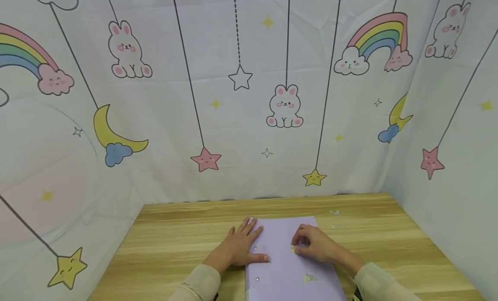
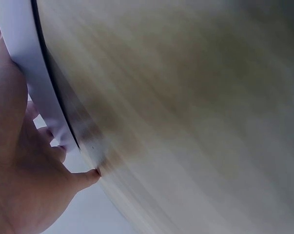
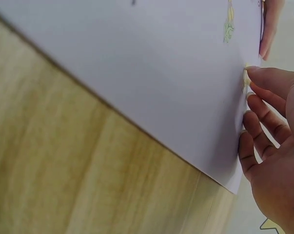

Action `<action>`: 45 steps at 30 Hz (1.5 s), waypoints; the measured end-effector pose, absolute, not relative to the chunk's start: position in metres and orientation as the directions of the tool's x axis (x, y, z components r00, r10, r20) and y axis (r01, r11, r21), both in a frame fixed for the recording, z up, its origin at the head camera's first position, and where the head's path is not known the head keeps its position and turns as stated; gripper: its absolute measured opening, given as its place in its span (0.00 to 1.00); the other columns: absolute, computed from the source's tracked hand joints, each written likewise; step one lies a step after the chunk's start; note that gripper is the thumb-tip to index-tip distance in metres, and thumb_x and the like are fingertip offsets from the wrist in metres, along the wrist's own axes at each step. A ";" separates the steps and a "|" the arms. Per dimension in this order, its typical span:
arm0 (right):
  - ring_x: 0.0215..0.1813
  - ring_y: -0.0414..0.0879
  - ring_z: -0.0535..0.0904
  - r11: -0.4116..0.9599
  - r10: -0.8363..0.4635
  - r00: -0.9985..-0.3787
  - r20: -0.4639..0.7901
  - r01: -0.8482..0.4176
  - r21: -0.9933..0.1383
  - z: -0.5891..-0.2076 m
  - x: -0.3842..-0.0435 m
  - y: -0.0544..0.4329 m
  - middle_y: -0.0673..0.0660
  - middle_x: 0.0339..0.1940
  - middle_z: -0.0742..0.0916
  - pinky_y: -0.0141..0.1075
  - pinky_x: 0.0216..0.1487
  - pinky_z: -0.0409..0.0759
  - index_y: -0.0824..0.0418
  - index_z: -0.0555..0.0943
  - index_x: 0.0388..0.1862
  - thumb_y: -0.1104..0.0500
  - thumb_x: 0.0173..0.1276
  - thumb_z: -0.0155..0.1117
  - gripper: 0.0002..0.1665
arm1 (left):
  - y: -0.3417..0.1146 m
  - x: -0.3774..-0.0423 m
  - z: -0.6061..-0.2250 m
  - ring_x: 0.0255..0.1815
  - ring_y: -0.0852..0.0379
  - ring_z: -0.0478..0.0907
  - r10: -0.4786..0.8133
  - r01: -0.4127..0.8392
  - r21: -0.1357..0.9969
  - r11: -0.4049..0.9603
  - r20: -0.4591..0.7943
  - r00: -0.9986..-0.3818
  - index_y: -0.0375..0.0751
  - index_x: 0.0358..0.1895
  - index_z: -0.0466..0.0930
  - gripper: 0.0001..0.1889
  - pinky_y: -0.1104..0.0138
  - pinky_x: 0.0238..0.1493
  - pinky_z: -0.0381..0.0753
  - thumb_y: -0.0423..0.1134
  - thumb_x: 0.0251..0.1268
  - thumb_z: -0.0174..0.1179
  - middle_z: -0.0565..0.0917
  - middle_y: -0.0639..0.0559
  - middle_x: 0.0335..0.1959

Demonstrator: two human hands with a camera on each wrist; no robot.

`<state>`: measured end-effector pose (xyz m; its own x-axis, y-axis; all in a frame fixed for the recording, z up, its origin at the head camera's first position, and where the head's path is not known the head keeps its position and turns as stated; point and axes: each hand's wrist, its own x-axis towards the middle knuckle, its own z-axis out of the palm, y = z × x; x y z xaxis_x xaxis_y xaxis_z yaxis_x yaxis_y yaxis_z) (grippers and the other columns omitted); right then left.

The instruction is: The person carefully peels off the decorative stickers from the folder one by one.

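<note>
A lilac folder [image 1: 282,273] lies on the table, with small metal rivets along its left side. My left hand [image 1: 238,249] rests on the folder's left edge, fingers spread and thumb across the cover. Over the upper right of the cover, my right hand [image 1: 318,245] pinches a small yellow sticker [image 1: 293,249] between thumb and index finger, right at the surface. Below it, a yellow-and-green sticker [image 1: 310,278] lies flat on the cover; the right wrist view also shows this green and yellow sticker [image 3: 228,28]. Part of the yellow sticker is hidden by my fingertips.
The wood-grain table [image 1: 183,240] extends to both sides of the folder. Small clear-looking scraps [image 1: 335,212] lie on it beyond the folder's upper right corner. A white curtain [image 1: 241,132] printed with rabbits, stars and rainbows encloses the table's back and sides.
</note>
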<state>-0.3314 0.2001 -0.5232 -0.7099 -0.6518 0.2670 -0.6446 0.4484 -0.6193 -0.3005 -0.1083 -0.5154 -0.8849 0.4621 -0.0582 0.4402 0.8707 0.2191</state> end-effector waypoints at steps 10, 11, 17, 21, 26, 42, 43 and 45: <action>0.41 0.44 0.78 0.457 -0.650 -0.720 0.243 -0.626 -0.632 -0.522 -0.333 0.200 0.48 0.39 0.84 0.35 0.42 0.77 0.56 0.87 0.39 0.65 0.62 0.79 0.10 | -0.108 -0.300 -0.515 0.88 0.41 0.45 0.465 0.444 0.226 0.867 -0.048 -0.884 0.48 0.85 0.60 0.55 0.34 0.77 0.56 0.80 0.64 0.57 0.53 0.43 0.88; 0.40 0.44 0.78 0.457 -0.650 -0.719 0.245 -0.628 -0.630 -0.522 -0.332 0.200 0.48 0.39 0.84 0.35 0.42 0.77 0.56 0.87 0.39 0.65 0.62 0.79 0.10 | -0.108 -0.300 -0.515 0.88 0.41 0.44 0.465 0.444 0.226 0.867 -0.048 -0.884 0.48 0.85 0.60 0.55 0.34 0.77 0.56 0.80 0.64 0.57 0.53 0.43 0.88; 0.40 0.43 0.78 0.450 -0.655 -0.709 0.259 -0.642 -0.621 -0.522 -0.331 0.199 0.49 0.37 0.84 0.35 0.42 0.77 0.57 0.86 0.37 0.66 0.61 0.78 0.09 | -0.108 -0.300 -0.515 0.88 0.41 0.45 0.465 0.444 0.224 0.868 -0.048 -0.884 0.48 0.85 0.60 0.54 0.34 0.77 0.56 0.79 0.64 0.57 0.53 0.43 0.87; 0.40 0.42 0.78 0.444 -0.658 -0.711 0.250 -0.634 -0.633 -0.522 -0.330 0.198 0.50 0.36 0.83 0.35 0.43 0.78 0.58 0.85 0.36 0.68 0.60 0.77 0.10 | -0.108 -0.300 -0.516 0.88 0.42 0.45 0.465 0.445 0.222 0.868 -0.048 -0.884 0.48 0.85 0.60 0.54 0.34 0.77 0.56 0.80 0.64 0.57 0.53 0.43 0.87; 0.41 0.41 0.78 0.441 -0.662 -0.710 0.239 -0.628 -0.641 -0.523 -0.330 0.198 0.50 0.37 0.84 0.35 0.45 0.79 0.59 0.85 0.37 0.69 0.60 0.76 0.10 | -0.109 -0.300 -0.518 0.88 0.42 0.44 0.465 0.444 0.224 0.868 -0.053 -0.884 0.49 0.85 0.59 0.55 0.34 0.78 0.56 0.80 0.64 0.56 0.52 0.44 0.88; 0.42 0.43 0.79 0.465 -0.654 -0.719 0.236 -0.627 -0.625 -0.522 -0.330 0.198 0.48 0.38 0.84 0.36 0.45 0.80 0.59 0.87 0.44 0.67 0.63 0.76 0.12 | -0.109 -0.301 -0.519 0.88 0.42 0.44 0.464 0.444 0.220 0.868 -0.049 -0.884 0.49 0.85 0.59 0.54 0.34 0.78 0.56 0.80 0.64 0.55 0.52 0.44 0.88; 0.42 0.44 0.80 0.467 -0.652 -0.721 0.234 -0.625 -0.626 -0.522 -0.330 0.198 0.48 0.38 0.84 0.36 0.45 0.80 0.59 0.87 0.44 0.67 0.63 0.76 0.11 | -0.109 -0.301 -0.519 0.88 0.42 0.44 0.465 0.444 0.220 0.869 -0.050 -0.884 0.49 0.85 0.59 0.54 0.34 0.78 0.56 0.80 0.64 0.55 0.52 0.44 0.88; 0.42 0.43 0.80 0.466 -0.652 -0.721 0.235 -0.626 -0.625 -0.522 -0.330 0.198 0.48 0.39 0.85 0.36 0.45 0.80 0.59 0.88 0.43 0.67 0.62 0.76 0.11 | -0.109 -0.301 -0.519 0.88 0.42 0.44 0.465 0.445 0.219 0.868 -0.050 -0.884 0.49 0.85 0.59 0.54 0.34 0.78 0.56 0.81 0.64 0.55 0.52 0.44 0.88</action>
